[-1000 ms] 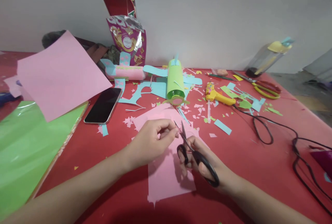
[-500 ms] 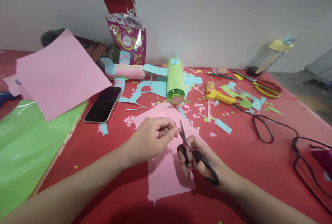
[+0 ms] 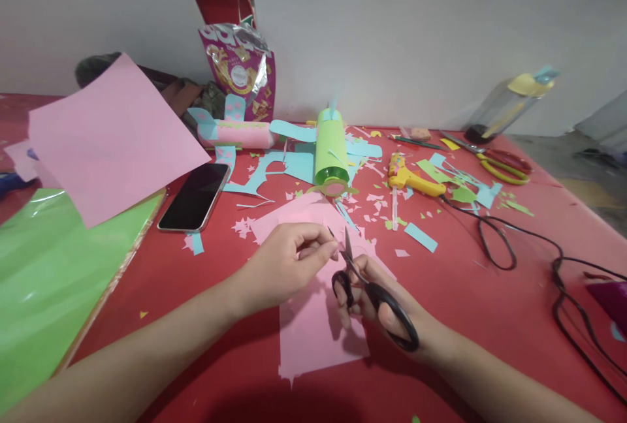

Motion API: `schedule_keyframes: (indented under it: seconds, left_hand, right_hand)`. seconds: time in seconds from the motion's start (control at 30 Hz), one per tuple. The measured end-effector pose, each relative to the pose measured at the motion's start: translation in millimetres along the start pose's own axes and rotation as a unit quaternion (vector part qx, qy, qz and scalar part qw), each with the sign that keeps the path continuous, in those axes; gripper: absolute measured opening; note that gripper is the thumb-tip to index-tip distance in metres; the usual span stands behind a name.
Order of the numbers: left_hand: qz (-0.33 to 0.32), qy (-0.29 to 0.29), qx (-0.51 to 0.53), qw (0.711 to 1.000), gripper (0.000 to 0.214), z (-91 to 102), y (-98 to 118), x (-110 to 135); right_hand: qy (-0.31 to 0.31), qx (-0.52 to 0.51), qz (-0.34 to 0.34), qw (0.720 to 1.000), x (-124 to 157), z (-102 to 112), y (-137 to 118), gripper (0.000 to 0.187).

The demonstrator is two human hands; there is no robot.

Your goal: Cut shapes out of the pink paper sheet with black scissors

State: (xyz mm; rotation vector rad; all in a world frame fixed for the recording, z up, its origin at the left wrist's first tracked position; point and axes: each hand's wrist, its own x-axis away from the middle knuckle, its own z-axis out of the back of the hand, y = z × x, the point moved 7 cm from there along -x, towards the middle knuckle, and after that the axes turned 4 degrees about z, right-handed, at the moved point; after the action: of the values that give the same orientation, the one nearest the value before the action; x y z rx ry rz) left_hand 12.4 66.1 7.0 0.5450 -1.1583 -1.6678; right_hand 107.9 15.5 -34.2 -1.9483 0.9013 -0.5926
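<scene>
My right hand point(image 3: 375, 296) grips black-handled scissors point(image 3: 398, 318), thumb through one loop and fingers in the other. Their blades stand apart and point away from me, right beside my left fingertips. My left hand point(image 3: 298, 256) is closed in a pinch on a tiny piece of pink paper point(image 3: 337, 246), mostly hidden by the fingers. Under both hands lie pink paper sheets point(image 3: 318, 351) with ragged cut edges. Just beyond them sits a green paper-covered tube point(image 3: 332, 149) with blue wings, and left of it a pink paper tube point(image 3: 245, 134) with blue fins.
A yellow glue gun point(image 3: 416, 181) with a black cord point(image 3: 519, 227) lies at right among paper scraps. Farther right are other scissors point(image 3: 504, 167) and a tilted bottle point(image 3: 509, 106). At left are a phone point(image 3: 194, 198), a large pink sheet point(image 3: 117, 142) and a green pack point(image 3: 73, 279).
The scissors have opened wider, their handle loops spreading apart as my right fingers moved. My left hand has barely shifted and keeps its pinch.
</scene>
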Motion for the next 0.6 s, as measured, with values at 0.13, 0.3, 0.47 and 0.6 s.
schedule_keyframes:
  seconds: [0.13, 0.3, 0.47, 0.6]
  left_hand:
    - [-0.001, -0.004, -0.001, 1.0, 0.024, -0.5, -1.0, 0.0]
    - [0.001, -0.002, 0.006, 1.0, 0.023, -1.2, -0.8, 0.3]
    - [0.007, -0.006, 0.022, 1.0, 0.022, -3.4, -1.0, 0.3]
    - [0.007, 0.0, 0.033, 0.999, 0.022, -3.6, -2.1, 0.2]
  right_hand:
    - [-0.001, 0.001, -0.003, 1.0, -0.1, 0.4, 2.4, 0.043]
    - [0.005, -0.005, 0.001, 1.0, -0.2, 1.9, 3.8, 0.044]
    - [0.002, -0.008, 0.003, 1.0, -0.2, 0.6, 2.3, 0.041]
    - [-0.002, -0.023, 0.009, 1.0, -0.6, -0.1, 1.4, 0.04]
